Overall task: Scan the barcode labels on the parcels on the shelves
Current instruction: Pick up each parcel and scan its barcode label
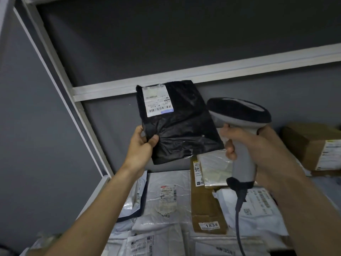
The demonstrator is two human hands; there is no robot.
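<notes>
The left hand pinches the black parcel above the shelf; the right hand grips the scanner. The scanner head sits beside the label; a misread is likely.

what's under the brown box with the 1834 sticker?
The brown box lies on white poly mailers; a clear-wrapped parcel sits on its far end. Anything directly beneath is covered.

Both bare forearms raised up and forward, left hand pinching the lower left edge of a crinkled black plastic mailer bag between thumb and fingers, right hand wrapped around the grey handle of a corded pistol-grip barcode scanner.
</notes>
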